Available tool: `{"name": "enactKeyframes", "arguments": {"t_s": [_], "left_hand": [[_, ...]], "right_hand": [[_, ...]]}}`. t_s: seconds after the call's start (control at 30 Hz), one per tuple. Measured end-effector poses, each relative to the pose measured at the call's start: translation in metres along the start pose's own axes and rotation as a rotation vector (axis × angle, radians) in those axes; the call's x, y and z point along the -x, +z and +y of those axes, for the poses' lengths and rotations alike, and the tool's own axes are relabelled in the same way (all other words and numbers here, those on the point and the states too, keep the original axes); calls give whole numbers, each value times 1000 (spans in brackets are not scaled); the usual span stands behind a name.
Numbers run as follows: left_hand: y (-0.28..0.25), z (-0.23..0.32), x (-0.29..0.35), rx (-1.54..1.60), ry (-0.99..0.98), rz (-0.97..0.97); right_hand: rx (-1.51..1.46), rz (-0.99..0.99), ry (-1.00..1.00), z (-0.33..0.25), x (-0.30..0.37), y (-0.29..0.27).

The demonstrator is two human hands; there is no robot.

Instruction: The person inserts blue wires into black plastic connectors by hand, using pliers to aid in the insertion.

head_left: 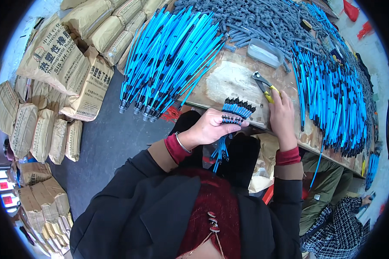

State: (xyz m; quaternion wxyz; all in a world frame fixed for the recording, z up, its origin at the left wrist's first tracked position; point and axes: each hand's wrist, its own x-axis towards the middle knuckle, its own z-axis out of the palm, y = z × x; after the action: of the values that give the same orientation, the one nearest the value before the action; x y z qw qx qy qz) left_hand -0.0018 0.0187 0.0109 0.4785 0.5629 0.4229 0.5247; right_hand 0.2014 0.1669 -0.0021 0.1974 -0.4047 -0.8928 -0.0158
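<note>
My left hand (209,126) is closed around a bundle of thin blue rods with black tips (239,108). The tips fan out above the thumb, and the rods' other ends hang below the fist over my lap. Over the table's front edge, my right hand (282,113) has its fingers curled on the yellow handles of a pair of pincers (263,83). Their metal jaws lie at the wooden tabletop, pointing up and to the left. Part of the handles is hidden under the fingers.
A big pile of blue rods (168,60) lies left on the table (229,82), overhanging its edge; another (333,103) lies right. Grey plastic parts (263,21) heap at the back beside a clear box (266,54). Paper sacks (52,56) are stacked left. Another person (339,224) is lower right.
</note>
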Motion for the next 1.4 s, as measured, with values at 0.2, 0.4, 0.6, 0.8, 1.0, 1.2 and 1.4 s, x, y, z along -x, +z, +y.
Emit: {"name": "enactKeyframes", "arguments": {"t_s": [0.2, 0.4, 0.6, 0.8, 1.0, 1.2, 1.4], "left_hand": [[-2, -9, 1, -58, 79, -20], [-2, -6, -2, -90, 217, -57], [-9, -2, -4, -150, 243, -99], [-4, -3, -2, -117, 227, -67], [-1, -3, 2, -119, 168, -10], [1, -3, -3, -153, 164, -26], [1, -4, -8, -129, 247, 6]], "right_hand": [[-50, -47, -19, 13, -60, -29], [-141, -100, -26, 35, -172, 1], [47, -293, 41, 38, -195, 42], [-47, -72, 67, 39, -169, 28], [-414, 321, -91, 5, -107, -32], [-493, 194, 102, 12, -111, -45], [-69, -196, 42, 32, -191, 24]]}}
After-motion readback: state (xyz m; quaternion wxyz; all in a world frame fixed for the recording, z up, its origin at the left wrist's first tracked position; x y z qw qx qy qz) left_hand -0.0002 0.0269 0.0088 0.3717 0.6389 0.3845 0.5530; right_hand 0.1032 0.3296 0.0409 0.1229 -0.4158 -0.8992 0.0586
